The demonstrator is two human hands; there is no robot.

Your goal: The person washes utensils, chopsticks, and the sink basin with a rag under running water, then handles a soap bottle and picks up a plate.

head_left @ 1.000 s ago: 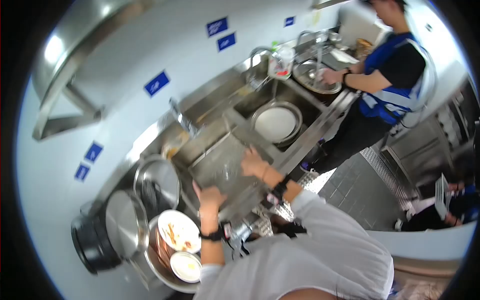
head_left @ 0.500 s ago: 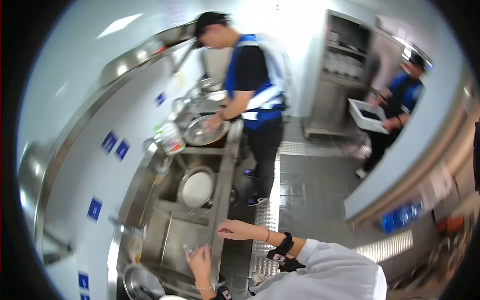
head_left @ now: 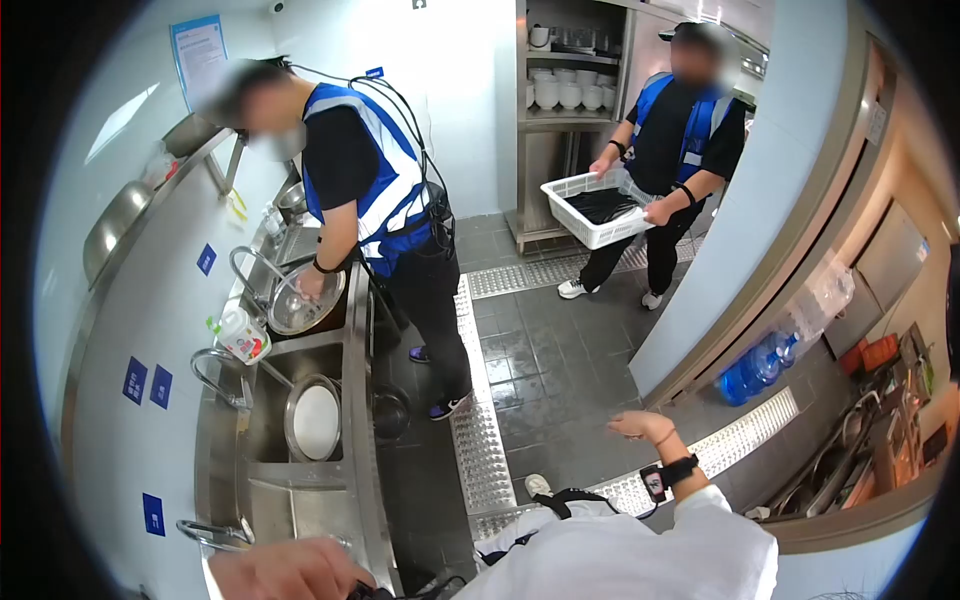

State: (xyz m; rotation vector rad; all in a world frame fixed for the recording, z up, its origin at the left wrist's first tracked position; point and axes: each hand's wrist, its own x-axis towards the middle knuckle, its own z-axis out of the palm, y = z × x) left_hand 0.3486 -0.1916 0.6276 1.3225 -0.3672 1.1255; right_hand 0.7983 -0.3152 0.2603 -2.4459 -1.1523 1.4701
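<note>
My left hand (head_left: 285,570) is large and blurred at the bottom edge, over the near end of the steel sink (head_left: 300,505); whether it holds something cannot be made out. My right hand (head_left: 643,425) is stretched out above the tiled floor, fingers extended and holding nothing. In the middle basin, a white plate (head_left: 316,422) rests in a round metal pan (head_left: 294,415). A tap (head_left: 205,535) stands behind my left hand.
At the far basin a co-worker (head_left: 345,165) has a hand in a metal bowl (head_left: 325,315). Another person (head_left: 680,130) faces me with a white basket (head_left: 597,232). Blue water bottles (head_left: 755,370) and a doorway wall (head_left: 735,200) are at the right.
The view has swung right, away from the sink. My hands have moved apart, the right one out over the floor. The person with the basket now appears nearer.
</note>
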